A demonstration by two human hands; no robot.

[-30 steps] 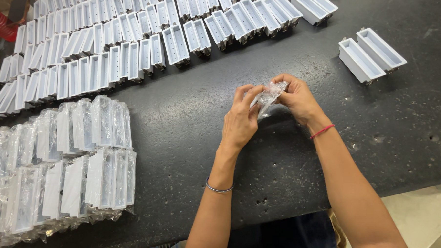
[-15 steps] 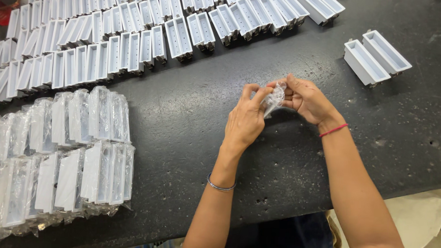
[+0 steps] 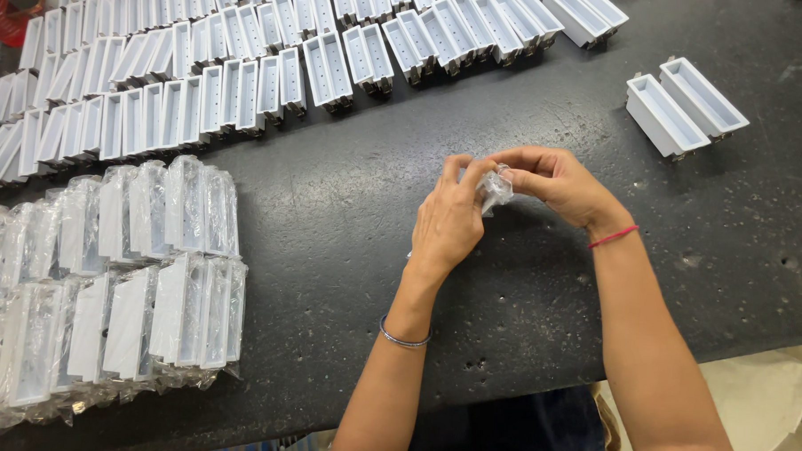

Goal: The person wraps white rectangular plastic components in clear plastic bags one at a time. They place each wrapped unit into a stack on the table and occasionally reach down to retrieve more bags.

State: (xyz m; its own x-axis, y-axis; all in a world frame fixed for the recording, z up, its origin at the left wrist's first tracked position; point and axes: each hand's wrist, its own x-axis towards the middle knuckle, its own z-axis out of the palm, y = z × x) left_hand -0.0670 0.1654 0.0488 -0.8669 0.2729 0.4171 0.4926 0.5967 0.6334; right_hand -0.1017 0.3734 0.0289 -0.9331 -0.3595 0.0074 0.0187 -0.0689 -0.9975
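Both of my hands meet above the middle of the black table (image 3: 348, 206). My left hand (image 3: 446, 220) and my right hand (image 3: 558, 182) pinch a small crumpled clear plastic bag (image 3: 495, 190) between their fingertips. Whether anything is inside the bag I cannot tell. A thin metal bangle is on my left wrist, a red thread on my right. Two unwrapped white rectangular trough-shaped housings (image 3: 685, 106) lie to the right, beyond my right hand.
Several rows of open white housings (image 3: 246, 69) run across the far side of the table. At the left, near the front edge, lie several housings wrapped in clear plastic bags (image 3: 106, 277). A red object (image 3: 4, 20) shows at the top left corner.
My hands have stayed together on the plastic bag, working it between the fingers. The view has shifted slightly, nothing on the table has moved.
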